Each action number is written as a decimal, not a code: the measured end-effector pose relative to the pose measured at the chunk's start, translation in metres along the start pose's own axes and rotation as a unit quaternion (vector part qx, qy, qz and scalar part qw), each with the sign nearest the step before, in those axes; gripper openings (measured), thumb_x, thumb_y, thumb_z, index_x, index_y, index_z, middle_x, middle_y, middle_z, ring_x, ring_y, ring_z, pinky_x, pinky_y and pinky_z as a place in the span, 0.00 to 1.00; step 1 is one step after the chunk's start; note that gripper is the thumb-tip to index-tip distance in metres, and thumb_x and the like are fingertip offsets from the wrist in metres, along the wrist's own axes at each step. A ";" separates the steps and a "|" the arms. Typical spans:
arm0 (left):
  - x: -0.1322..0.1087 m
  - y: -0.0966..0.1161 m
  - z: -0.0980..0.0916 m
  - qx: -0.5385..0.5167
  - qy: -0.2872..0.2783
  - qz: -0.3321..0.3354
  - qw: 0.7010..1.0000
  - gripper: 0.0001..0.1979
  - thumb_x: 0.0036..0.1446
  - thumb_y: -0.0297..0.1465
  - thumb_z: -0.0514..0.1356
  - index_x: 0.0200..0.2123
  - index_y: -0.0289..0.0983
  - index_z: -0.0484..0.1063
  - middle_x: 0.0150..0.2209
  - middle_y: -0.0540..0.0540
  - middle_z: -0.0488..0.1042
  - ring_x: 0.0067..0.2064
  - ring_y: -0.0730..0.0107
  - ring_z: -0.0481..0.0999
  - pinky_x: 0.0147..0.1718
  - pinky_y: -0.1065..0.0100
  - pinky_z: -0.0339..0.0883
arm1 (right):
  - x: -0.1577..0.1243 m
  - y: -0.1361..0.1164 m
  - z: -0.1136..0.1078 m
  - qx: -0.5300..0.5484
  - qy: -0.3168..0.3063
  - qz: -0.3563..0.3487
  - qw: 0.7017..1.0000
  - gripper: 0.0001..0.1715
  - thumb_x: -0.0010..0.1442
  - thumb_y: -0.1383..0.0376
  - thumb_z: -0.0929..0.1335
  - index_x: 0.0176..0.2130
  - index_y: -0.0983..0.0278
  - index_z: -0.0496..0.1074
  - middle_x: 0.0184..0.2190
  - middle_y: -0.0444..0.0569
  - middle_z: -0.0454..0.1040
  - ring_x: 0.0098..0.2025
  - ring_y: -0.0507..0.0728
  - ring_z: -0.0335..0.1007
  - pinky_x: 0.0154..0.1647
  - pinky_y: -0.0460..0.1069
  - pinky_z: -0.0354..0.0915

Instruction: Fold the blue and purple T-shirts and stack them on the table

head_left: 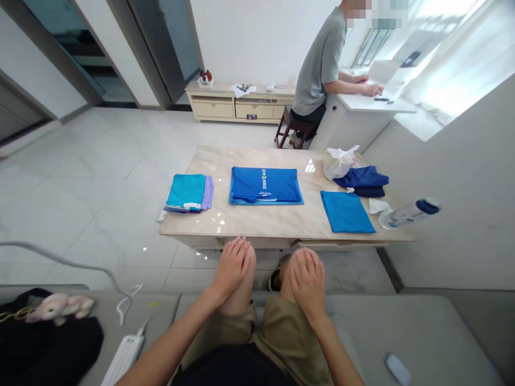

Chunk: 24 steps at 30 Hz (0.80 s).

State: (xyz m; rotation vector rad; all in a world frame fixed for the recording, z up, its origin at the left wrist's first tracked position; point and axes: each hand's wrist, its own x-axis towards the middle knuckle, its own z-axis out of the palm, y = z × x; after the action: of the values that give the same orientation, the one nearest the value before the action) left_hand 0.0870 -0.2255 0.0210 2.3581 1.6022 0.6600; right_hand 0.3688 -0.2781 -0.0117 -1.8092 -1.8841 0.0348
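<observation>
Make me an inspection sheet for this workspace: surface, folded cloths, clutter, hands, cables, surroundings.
Surface: glossy, marble-patterned table, reflecting light.
Folded cloths: printed blue garment in the middle; teal cloth over purple cloth at left; plain blue cloth at right.
Clutter: white plastic bag, dark blue fabric and bottle toward the right end.
Hands: left hand and right hand rest on the knees, holding nothing visible.
Cables: pale cable at left, reaching over the sofa.
Surroundings: another person seated at a white desk.
</observation>
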 end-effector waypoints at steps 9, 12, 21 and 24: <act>-0.048 0.031 -0.033 0.099 0.069 0.067 0.991 0.31 0.71 0.29 0.58 0.75 0.41 0.68 0.77 0.38 0.65 0.79 0.44 0.61 0.75 0.41 0.62 | -0.051 -0.020 0.014 -0.052 0.038 -0.023 0.998 0.45 0.72 0.63 0.63 0.82 0.58 0.53 0.81 0.60 0.55 0.81 0.76 0.51 0.74 0.72 0.59; -0.060 0.026 -0.043 0.102 0.081 0.058 0.990 0.31 0.71 0.30 0.58 0.75 0.41 0.68 0.77 0.37 0.65 0.78 0.42 0.62 0.75 0.39 0.61 | -0.055 -0.019 0.014 -0.046 0.046 -0.025 0.998 0.46 0.72 0.63 0.64 0.83 0.57 0.50 0.81 0.60 0.54 0.81 0.76 0.50 0.73 0.72 0.60; -0.059 -0.023 -0.051 0.048 0.127 -0.013 0.991 0.30 0.68 0.31 0.60 0.72 0.45 0.72 0.70 0.37 0.75 0.72 0.43 0.71 0.68 0.42 0.70 | -0.035 -0.022 0.009 -0.038 0.039 -0.016 0.998 0.48 0.71 0.63 0.65 0.83 0.52 0.48 0.80 0.58 0.56 0.80 0.78 0.52 0.70 0.76 0.63; -0.054 -0.031 -0.052 0.020 0.115 -0.029 0.993 0.27 0.68 0.32 0.60 0.69 0.47 0.75 0.66 0.38 0.77 0.68 0.43 0.74 0.65 0.42 0.71 | -0.031 -0.022 0.007 -0.033 0.022 0.003 0.999 0.48 0.71 0.63 0.65 0.82 0.50 0.48 0.81 0.56 0.55 0.80 0.79 0.53 0.70 0.77 0.62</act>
State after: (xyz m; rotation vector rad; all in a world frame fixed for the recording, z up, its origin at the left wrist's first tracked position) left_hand 0.0198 -0.2666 0.0410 2.3238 1.7860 0.9253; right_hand 0.3445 -0.3073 -0.0202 -1.8446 -1.8697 -0.0639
